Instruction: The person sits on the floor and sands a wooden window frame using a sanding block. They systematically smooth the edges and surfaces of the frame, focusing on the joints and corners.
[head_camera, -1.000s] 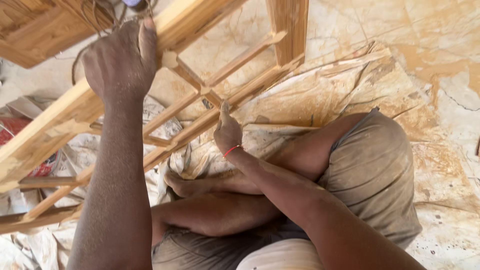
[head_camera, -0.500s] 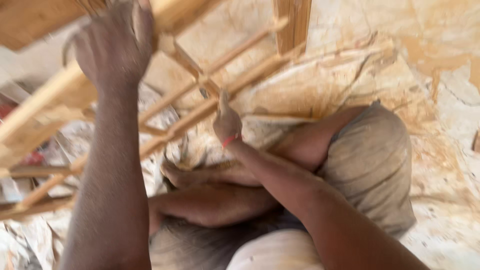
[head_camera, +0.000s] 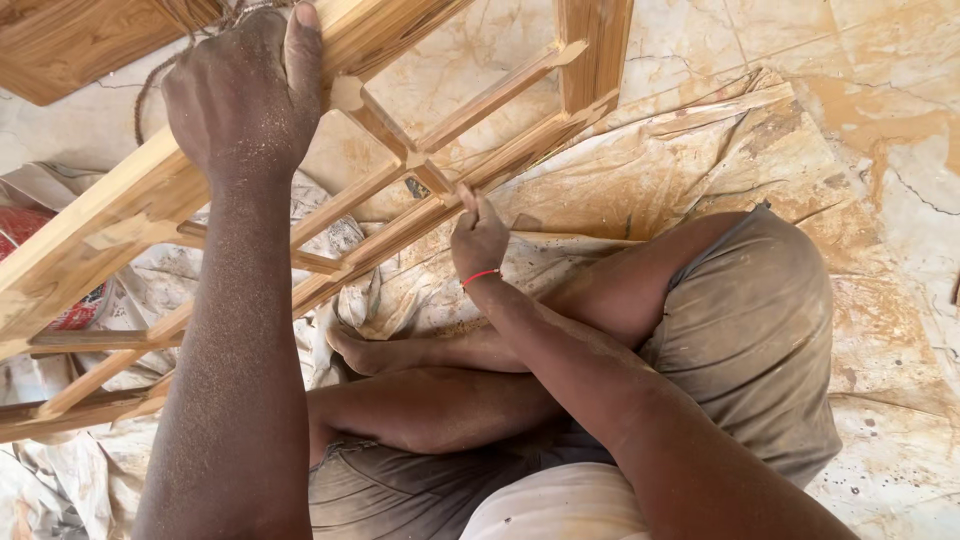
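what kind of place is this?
Likely an informal carpentry workspace on the floor, not a bench shop. The person sits cross-legged on a dusty plastic sheet over a stained stone floor. The left hand grips a bare wooden lattice frame, the right hand works on it, and sawdust coats the arms.

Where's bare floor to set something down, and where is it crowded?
Bare marble floor lies upper right, beyond the frame and sheet. Crowded: left hand gripping the frame, right hand at its lower rail, crossed legs beneath.

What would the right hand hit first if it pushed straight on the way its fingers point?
Probably the wooden frame's lower rail: the right hand points up at it, fingertips seemingly already touching, though depth is unclear.
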